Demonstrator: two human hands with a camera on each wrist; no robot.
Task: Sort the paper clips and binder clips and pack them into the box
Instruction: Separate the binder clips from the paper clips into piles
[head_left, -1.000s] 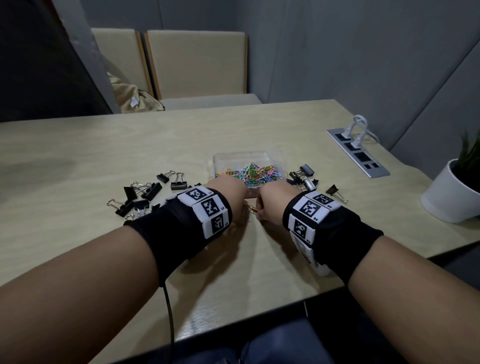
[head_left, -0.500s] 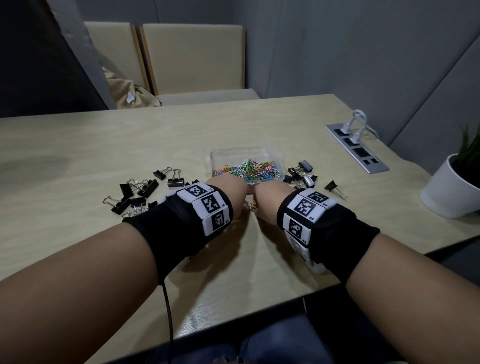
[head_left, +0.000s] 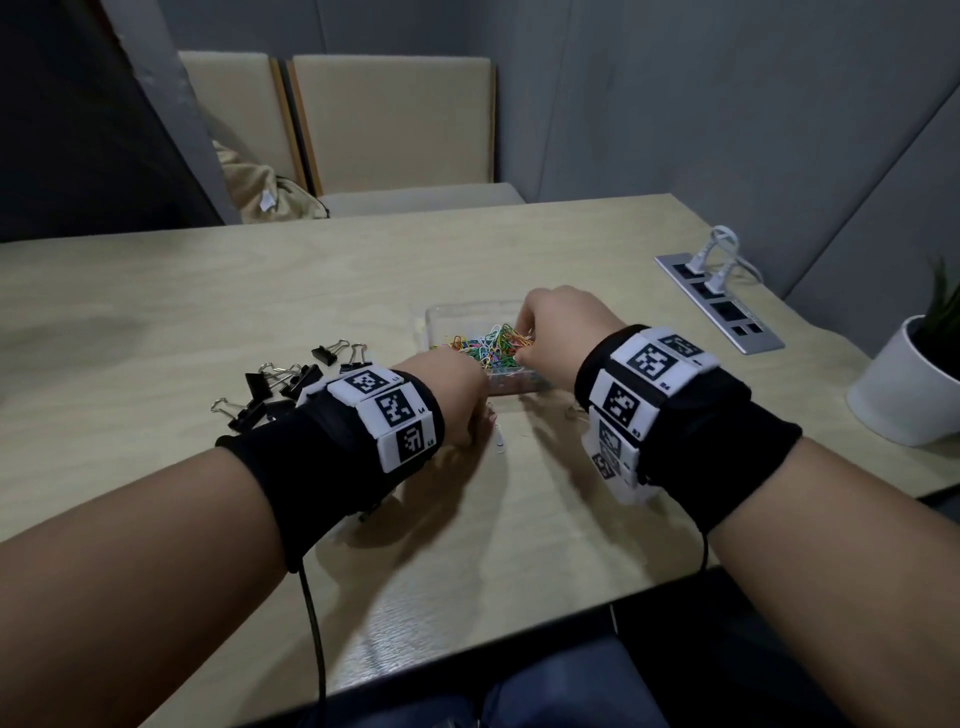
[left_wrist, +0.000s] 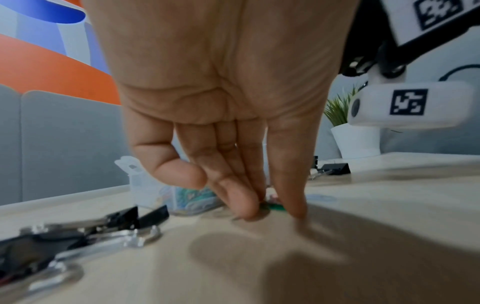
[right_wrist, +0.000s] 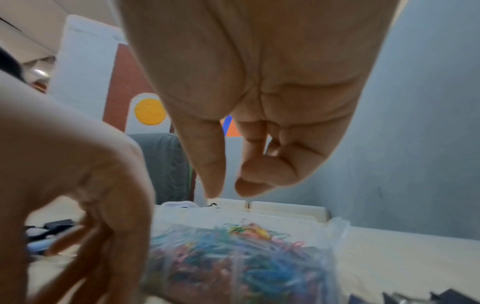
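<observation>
A clear plastic box (head_left: 431, 319) near the table's middle holds a heap of coloured paper clips (head_left: 488, 343). My right hand (head_left: 524, 340) hovers over that heap (right_wrist: 233, 246); thumb and curled fingers (right_wrist: 253, 183) stand slightly apart with nothing seen between them. Just in front of the box, my left hand (head_left: 480, 415) points down at the table. Its thumb and fingertips (left_wrist: 244, 207) pinch a green paper clip (left_wrist: 276, 207) lying there. A white paper clip (head_left: 500, 442) lies beside that hand. Black binder clips (head_left: 280, 384) are scattered to the left.
More binder clips (left_wrist: 335, 168) lie right of the box, mostly hidden behind my right wrist in the head view. A white plant pot (head_left: 906, 395) stands at the table's right edge, a socket strip (head_left: 722, 306) with plugs behind it. Two chairs stand beyond the far edge.
My right hand has lifted off the table from beside the left hand and moved forward over the box; the clip it held there no longer shows. The left hand stays low on the table.
</observation>
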